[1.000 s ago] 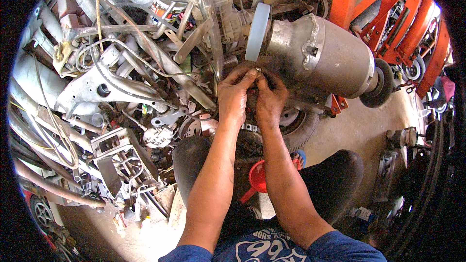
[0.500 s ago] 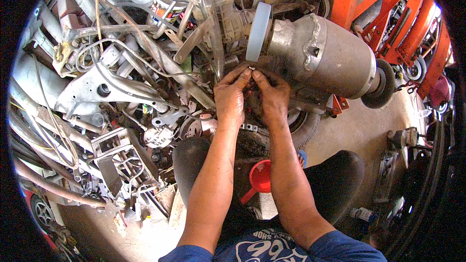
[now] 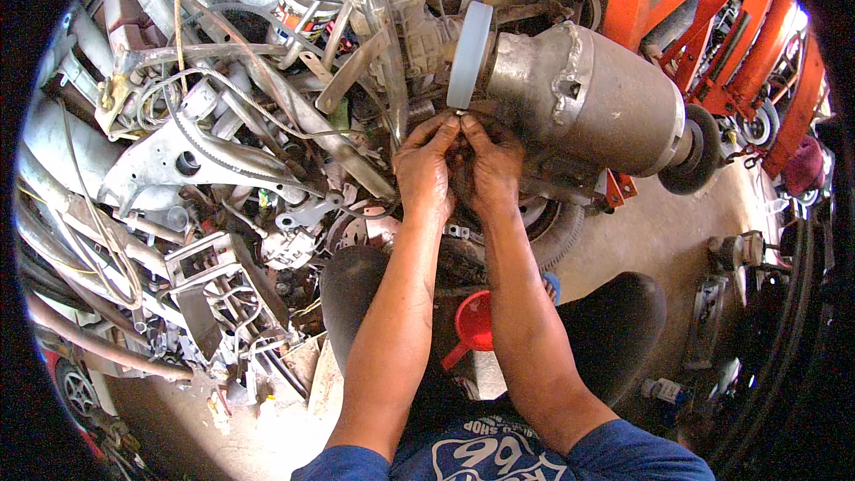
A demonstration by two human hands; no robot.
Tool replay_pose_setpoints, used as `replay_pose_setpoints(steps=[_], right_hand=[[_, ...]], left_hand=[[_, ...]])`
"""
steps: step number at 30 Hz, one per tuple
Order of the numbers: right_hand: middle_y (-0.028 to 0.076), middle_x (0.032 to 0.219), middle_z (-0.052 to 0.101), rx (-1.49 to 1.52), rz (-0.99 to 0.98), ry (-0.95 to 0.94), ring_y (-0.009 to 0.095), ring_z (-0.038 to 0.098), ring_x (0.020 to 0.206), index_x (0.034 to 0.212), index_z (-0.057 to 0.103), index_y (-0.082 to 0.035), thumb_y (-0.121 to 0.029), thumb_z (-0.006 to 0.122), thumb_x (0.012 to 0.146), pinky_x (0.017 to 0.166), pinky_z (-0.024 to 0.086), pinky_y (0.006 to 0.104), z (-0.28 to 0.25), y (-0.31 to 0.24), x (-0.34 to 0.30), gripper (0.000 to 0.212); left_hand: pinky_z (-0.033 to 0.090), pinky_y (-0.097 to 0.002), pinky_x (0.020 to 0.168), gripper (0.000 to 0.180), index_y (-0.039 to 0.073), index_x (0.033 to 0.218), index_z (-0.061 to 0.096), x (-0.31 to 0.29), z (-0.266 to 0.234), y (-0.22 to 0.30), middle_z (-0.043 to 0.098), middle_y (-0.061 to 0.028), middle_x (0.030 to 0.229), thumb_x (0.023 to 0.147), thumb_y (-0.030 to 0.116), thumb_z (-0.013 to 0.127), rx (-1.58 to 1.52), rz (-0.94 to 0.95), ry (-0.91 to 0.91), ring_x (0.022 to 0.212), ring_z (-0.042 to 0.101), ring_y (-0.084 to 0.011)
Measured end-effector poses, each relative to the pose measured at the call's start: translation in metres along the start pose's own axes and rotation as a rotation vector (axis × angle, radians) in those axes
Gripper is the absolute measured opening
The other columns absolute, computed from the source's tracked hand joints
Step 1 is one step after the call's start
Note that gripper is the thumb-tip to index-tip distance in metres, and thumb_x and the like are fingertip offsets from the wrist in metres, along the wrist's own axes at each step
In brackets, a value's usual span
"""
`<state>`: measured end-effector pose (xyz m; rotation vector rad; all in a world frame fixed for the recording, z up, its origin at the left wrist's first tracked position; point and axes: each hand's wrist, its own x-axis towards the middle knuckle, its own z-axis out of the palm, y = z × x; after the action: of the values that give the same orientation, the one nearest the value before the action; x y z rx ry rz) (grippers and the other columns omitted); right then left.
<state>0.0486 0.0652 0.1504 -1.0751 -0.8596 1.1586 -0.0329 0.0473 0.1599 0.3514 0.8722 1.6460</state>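
My left hand (image 3: 426, 167) and my right hand (image 3: 488, 163) are pressed side by side just under a large grey metal cylinder housing (image 3: 588, 102). Their fingertips meet on a small metal part (image 3: 460, 113) at the lower edge of the pale round flange (image 3: 469, 55) on the housing's left end. Both hands pinch that small part; what it is exactly I cannot tell. My forearms rise from the lower edge over my dark-trousered knees.
A heap of scrap metal parts, brackets and tubes (image 3: 205, 169) fills the left. A red funnel (image 3: 474, 325) lies between my knees. An orange steel frame (image 3: 712, 27) stands at the upper right, and a tyre (image 3: 552, 232) lies under the housing. Concrete floor (image 3: 677, 232) shows on the right.
Both hands have crept slightly upward along the housing's underside, and their fingertips have closed together at the flange's lower edge.
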Motion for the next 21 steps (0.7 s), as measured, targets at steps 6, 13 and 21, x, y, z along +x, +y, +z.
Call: replay_pose_setpoints(steps=[6, 13, 21], right_hand=[[0.01, 0.101, 0.074, -0.006, 0.015, 0.015, 0.023, 0.065, 0.085, 0.109, 0.072, 0.001, -0.025, 0.075, 0.092, 0.079, 0.053, 0.0382, 0.001, -0.006, -0.007, 0.03], [0.011, 0.107, 0.073, 0.074, 0.09, 0.062, 0.022, 0.065, 0.089, 0.113, 0.071, 0.001, -0.027, 0.075, 0.093, 0.081, 0.053, 0.0385, 0.005, -0.001, -0.008, 0.034], [0.006, 0.106, 0.072, 0.104, 0.081, 0.066, 0.018, 0.066, 0.092, 0.111, 0.072, -0.001, -0.014, 0.074, 0.092, 0.083, 0.053, 0.0327, 0.011, -0.009, -0.013, 0.023]], left_hand=[[0.053, -0.0255, 0.076, 0.022, -0.003, 0.108, 0.074, -0.002, 0.005, 0.0, 0.074, -0.0071, 0.096, 0.089, 0.009, 0.078, 0.061, 0.071, 0.019, 0.083, 0.066, -0.0129], [0.038, -0.0206, 0.053, 0.021, 0.0, 0.103, 0.076, -0.007, 0.011, 0.005, 0.069, 0.0005, 0.08, 0.088, 0.014, 0.08, 0.153, 0.088, 0.108, 0.06, 0.05, -0.0047], [0.037, -0.0202, 0.053, 0.021, 0.0, 0.103, 0.077, -0.005, 0.013, 0.003, 0.069, 0.0004, 0.08, 0.087, 0.013, 0.08, 0.085, 0.11, 0.1, 0.061, 0.051, -0.0049]])
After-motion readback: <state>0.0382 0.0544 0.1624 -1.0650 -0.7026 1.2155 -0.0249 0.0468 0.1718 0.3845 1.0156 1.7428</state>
